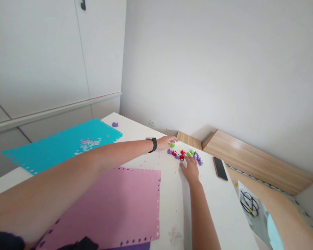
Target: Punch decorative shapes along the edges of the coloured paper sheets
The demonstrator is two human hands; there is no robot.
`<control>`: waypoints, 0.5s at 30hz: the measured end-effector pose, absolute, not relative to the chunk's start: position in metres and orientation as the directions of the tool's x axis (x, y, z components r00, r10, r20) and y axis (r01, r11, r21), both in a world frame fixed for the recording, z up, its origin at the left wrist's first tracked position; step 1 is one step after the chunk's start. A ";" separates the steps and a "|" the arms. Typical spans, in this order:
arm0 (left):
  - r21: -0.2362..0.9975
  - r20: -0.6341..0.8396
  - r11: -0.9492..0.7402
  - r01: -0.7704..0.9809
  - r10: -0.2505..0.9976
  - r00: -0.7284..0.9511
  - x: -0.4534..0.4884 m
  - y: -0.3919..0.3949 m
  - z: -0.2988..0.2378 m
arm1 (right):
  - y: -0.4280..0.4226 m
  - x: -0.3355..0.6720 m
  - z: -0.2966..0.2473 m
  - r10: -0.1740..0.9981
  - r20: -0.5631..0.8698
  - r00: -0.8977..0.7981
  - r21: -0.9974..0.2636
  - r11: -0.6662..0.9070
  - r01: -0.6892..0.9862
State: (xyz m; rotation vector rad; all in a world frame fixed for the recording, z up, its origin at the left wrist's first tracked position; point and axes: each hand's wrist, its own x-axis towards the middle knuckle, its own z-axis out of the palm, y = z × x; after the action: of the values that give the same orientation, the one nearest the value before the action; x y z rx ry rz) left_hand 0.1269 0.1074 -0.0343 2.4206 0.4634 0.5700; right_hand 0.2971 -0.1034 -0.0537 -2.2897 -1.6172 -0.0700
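On the table, craft punches cluster, one apart; whether my left hand or right hand pinches any, I can't tell.

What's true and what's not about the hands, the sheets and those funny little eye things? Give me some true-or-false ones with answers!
1. The left arm wears a watch. True.
2. The right hand is on the phone. False: the right hand is at the cluster of little pieces; the phone lies off to its right on the white table.
3. One purple piece sits apart, past the blue sheet. True.
4. All the little pieces are one colour. False: there are purple, red and green ones.
5. The left hand is at a green piece. True.
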 end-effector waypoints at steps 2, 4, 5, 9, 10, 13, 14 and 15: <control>0.628 0.279 -0.741 0.237 0.499 0.820 0.119 0.111 -0.035 | -0.094 0.297 -0.052 0.910 0.205 0.360 -0.253 -0.306 0.918; 0.618 0.269 -0.736 0.277 0.529 0.805 0.115 0.112 -0.034 | -0.086 0.298 -0.050 0.909 0.180 0.376 -0.261 -0.324 0.909; 0.611 0.262 -0.735 0.294 0.538 0.801 0.115 0.111 -0.033 | -0.082 0.298 -0.050 0.908 0.169 0.384 -0.263 -0.335 0.905; 0.584 0.181 -0.711 0.392 0.584 0.791 0.124 0.105 -0.031 | -0.072 0.297 -0.047 0.902 0.132 0.411 -0.264 -0.368 0.891; 0.576 0.149 -0.697 0.428 0.603 0.783 0.128 0.103 -0.031 | -0.071 0.297 -0.046 0.900 0.128 0.417 -0.266 -0.374 0.888; 0.545 0.054 -0.648 0.533 0.661 0.749 0.138 0.098 -0.027 | -0.073 0.295 -0.043 0.888 0.137 0.438 -0.281 -0.389 0.877; 0.534 0.027 -0.632 0.562 0.677 0.736 0.141 0.096 -0.026 | -0.074 0.293 -0.042 0.882 0.147 0.448 -0.288 -0.396 0.872; 0.524 0.002 -0.617 0.587 0.690 0.724 0.144 0.095 -0.024 | -0.077 0.291 -0.040 0.873 0.161 0.461 -0.295 -0.403 0.866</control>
State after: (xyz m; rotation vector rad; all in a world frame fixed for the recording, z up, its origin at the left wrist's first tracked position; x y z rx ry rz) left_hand 0.1436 0.0952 -0.0236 2.4297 0.9715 0.2781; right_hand 0.2910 -0.0768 -0.0400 -2.3790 -1.4747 0.0266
